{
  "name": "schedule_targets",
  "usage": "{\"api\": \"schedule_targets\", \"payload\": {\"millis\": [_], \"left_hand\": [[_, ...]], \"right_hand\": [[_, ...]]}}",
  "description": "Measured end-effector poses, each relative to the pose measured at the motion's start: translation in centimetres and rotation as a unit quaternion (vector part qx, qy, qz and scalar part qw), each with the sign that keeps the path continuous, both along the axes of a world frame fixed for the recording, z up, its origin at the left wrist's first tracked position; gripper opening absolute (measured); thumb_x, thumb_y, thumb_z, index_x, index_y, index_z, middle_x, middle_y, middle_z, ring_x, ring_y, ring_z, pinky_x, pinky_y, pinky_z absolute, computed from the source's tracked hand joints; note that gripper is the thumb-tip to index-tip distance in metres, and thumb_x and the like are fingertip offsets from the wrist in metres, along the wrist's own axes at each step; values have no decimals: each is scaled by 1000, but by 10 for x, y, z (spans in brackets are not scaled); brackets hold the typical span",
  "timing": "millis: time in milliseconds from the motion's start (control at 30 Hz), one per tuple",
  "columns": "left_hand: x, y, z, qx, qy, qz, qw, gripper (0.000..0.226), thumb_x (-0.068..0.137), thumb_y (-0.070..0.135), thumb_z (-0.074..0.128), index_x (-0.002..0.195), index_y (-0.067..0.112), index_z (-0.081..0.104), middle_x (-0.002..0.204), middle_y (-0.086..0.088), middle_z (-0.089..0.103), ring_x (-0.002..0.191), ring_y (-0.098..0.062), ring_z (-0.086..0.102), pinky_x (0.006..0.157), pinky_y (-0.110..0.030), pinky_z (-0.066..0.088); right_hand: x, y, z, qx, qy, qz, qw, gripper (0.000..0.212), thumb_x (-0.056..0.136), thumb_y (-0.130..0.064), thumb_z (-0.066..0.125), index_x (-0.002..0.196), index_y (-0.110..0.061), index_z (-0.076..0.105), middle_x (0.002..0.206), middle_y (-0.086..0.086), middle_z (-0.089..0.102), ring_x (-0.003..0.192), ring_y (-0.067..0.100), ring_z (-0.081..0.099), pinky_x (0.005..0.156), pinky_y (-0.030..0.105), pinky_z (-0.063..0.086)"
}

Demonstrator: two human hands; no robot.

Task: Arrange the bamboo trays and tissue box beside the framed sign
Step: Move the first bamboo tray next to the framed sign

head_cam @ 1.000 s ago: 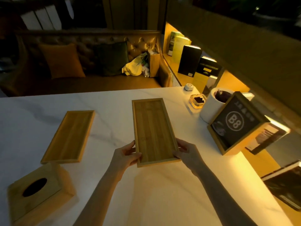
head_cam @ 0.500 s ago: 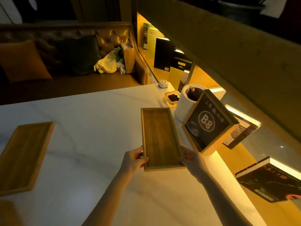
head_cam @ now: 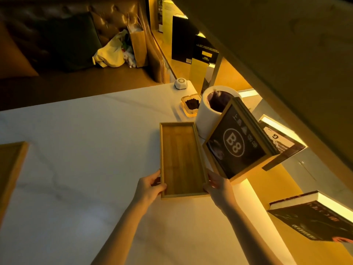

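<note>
A long bamboo tray (head_cam: pixel 181 159) lies on the white marble table (head_cam: pixel 86 150), its right edge against the wood-framed "B8" sign (head_cam: pixel 236 144). My left hand (head_cam: pixel 150 186) grips the tray's near left corner. My right hand (head_cam: pixel 217 185) grips its near right corner, close to the sign's lower edge. A second bamboo tray (head_cam: pixel 9 169) shows only partly at the left edge of the view. The tissue box is out of view.
Behind the sign stand a white cylindrical holder (head_cam: pixel 208 111), a glass ashtray (head_cam: pixel 191 105) and a small white call button (head_cam: pixel 180 83). Books (head_cam: pixel 313 217) sit on the lit shelf at right. A leather sofa (head_cam: pixel 76 35) with cushions lies beyond the table.
Both hands have slid the tray to the right, from the table's middle to right beside the framed sign. The view has turned right, and the tissue box has left the frame.
</note>
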State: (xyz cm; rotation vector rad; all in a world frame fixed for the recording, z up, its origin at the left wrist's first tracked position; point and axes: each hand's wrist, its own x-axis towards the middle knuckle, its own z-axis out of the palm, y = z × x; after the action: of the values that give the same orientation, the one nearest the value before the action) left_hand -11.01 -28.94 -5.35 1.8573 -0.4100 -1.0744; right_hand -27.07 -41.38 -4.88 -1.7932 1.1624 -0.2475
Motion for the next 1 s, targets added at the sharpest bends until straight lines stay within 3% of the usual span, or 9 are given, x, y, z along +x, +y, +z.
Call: {"api": "schedule_targets", "payload": {"millis": [133,367,467,600,1000], "left_hand": [[0,-5,-6,-2,4,11,1000,46,81,-2,57,123,12,50,107,-7,64,101,-24,60,90,-37,50],[2,-14,-15,28,-51,2,998,48,79,3,61,124,11,49,116,-11,63,107,-27,58,97,-40,47],[-3,-21,-19,57,-106,-5,993,51,76,4,63,125,9,49,105,-11,61,97,-23,57,83,-28,42],[-8,-23,-25,73,-174,-32,982,47,77,6,63,123,9,51,94,-9,55,86,-18,52,75,-26,39],[-11,-25,-30,89,-255,-78,960,47,82,11,59,127,7,45,113,-20,55,101,-30,56,84,-25,41]], "right_hand": [[1,-5,-10,-12,-1,2,1000,37,84,2,55,120,-8,56,99,0,60,96,18,58,82,34,52],[7,-9,-28,-80,23,-17,996,35,85,1,53,119,-9,56,110,10,65,104,23,60,78,24,47],[10,-7,-31,-115,62,-29,991,39,88,3,47,125,-7,51,115,14,61,105,28,60,80,29,49],[14,-4,-36,-127,106,-22,986,39,88,5,43,125,-6,49,106,15,63,93,26,63,73,29,53],[16,-1,-46,-172,158,17,972,34,90,1,44,123,-3,48,103,18,63,89,26,63,76,33,56]]}}
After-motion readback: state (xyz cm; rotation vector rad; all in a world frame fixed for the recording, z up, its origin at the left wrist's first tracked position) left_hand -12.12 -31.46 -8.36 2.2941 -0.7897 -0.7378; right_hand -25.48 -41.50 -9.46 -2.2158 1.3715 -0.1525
